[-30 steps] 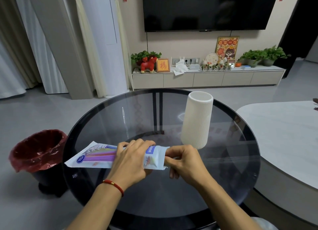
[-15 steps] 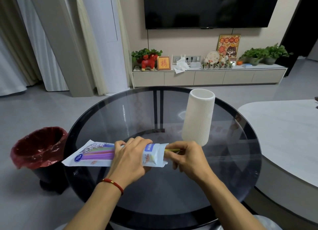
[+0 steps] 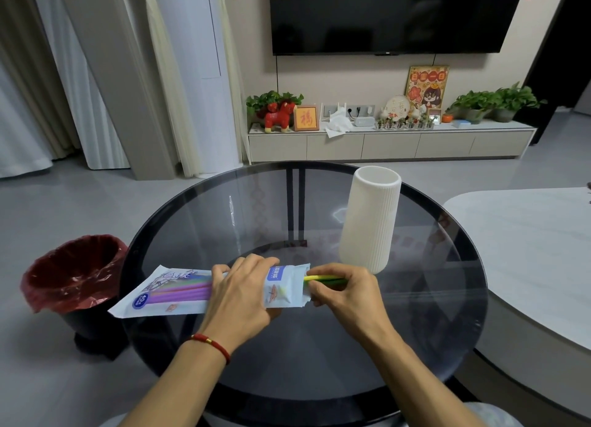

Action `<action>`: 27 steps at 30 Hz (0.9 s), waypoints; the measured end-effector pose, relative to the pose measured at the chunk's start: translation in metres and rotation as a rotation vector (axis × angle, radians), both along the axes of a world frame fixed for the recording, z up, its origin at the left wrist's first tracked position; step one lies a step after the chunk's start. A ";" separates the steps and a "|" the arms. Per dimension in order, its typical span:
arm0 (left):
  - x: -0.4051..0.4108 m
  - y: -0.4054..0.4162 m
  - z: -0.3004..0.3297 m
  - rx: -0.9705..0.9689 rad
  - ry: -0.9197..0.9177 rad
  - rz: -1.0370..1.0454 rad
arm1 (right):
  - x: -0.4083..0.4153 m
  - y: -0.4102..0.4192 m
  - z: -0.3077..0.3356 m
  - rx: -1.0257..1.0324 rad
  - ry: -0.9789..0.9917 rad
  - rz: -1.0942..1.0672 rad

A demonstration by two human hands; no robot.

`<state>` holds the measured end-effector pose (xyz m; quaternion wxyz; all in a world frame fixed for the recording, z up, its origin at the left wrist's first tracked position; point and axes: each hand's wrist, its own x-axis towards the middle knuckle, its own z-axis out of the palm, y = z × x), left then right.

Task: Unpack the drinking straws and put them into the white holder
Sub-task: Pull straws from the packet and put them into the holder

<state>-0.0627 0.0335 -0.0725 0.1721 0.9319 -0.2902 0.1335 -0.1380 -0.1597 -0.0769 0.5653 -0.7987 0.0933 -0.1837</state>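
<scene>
The straw packet (image 3: pixel 179 294) lies flat on the round glass table (image 3: pixel 319 346), its printed end pointing left, and the left hand (image 3: pixel 241 294) curls over its middle to hold it. At the packet's right mouth the right hand (image 3: pixel 347 294) pinches yellow and green straws (image 3: pixel 323 279), just in front of the upright white holder (image 3: pixel 371 217). A second ago no straw showed; now they stick out of the packet.
</scene>
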 end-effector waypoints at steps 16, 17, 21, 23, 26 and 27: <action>0.007 0.007 0.002 0.024 -0.014 0.004 | 0.001 -0.029 0.005 0.157 -0.003 0.075; 0.008 0.009 0.002 0.038 -0.013 0.009 | -0.001 -0.032 0.006 0.159 -0.003 0.068; 0.009 0.012 0.003 0.116 0.014 0.033 | -0.009 -0.042 0.010 0.233 -0.031 0.005; 0.010 0.014 0.003 0.166 0.048 0.058 | -0.012 -0.050 0.010 0.273 -0.047 -0.032; 0.009 0.015 0.004 0.247 0.090 0.070 | -0.015 -0.059 0.009 0.244 -0.027 -0.036; 0.006 0.014 0.005 0.243 0.093 0.046 | -0.017 -0.060 0.009 0.226 -0.019 -0.025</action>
